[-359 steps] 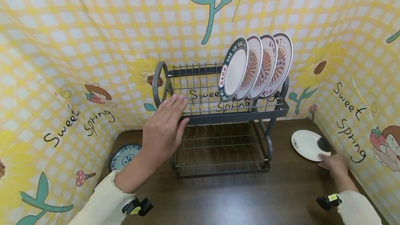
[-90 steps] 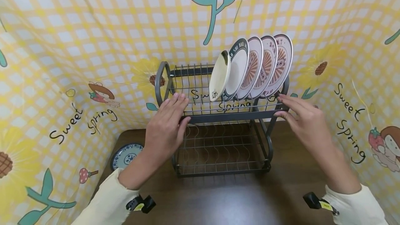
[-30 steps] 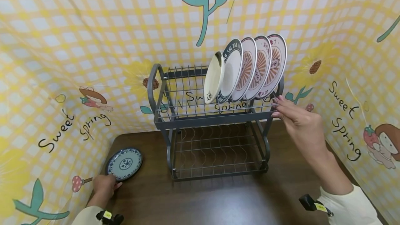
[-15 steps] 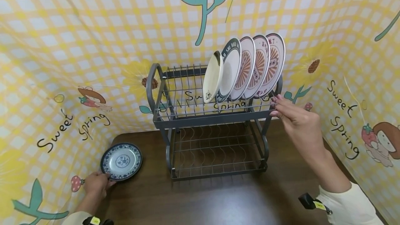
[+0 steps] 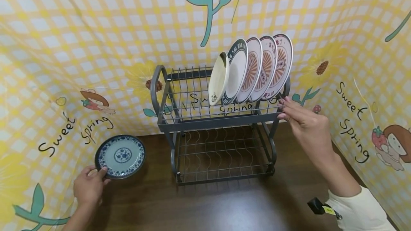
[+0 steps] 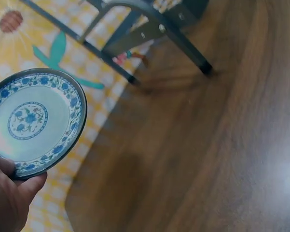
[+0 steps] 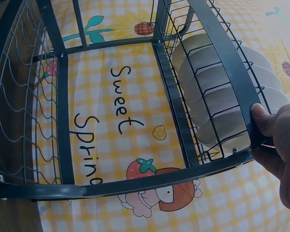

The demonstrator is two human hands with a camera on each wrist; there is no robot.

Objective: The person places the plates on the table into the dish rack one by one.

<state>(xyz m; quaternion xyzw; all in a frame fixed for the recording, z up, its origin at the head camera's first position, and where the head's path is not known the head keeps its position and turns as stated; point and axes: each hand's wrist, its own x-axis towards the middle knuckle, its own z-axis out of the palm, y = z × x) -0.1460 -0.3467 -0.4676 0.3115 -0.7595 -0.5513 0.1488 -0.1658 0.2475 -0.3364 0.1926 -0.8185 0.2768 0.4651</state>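
My left hand [image 5: 89, 187] pinches the near-left rim of a blue-and-white floral plate [image 5: 122, 155], thumb on top. The left wrist view shows that plate [image 6: 34, 121] raised above the table, its shadow lying on the wood. My right hand [image 5: 309, 127] grips the front right corner of the dark grey two-tier dish rack [image 5: 221, 120], thumb and fingers around its upper bar. Several plates stand on edge in the right part of the top tier: a cream plate [image 5: 219, 79] leftmost, then a green-rimmed plate [image 5: 237, 74], then ones with red sunburst patterns [image 5: 278, 68].
The lower tier [image 5: 221, 156] of the rack has wavy wire dividers. Under the rack is a brown wooden table [image 5: 224, 206]. Yellow checked cloth [image 5: 112, 45] hangs close behind and on both sides.
The cream plate went from the table at right into the rack. My left hand left the rack, took hold of the blue-and-white plate and raised it. My right hand keeps gripping the rack corner.
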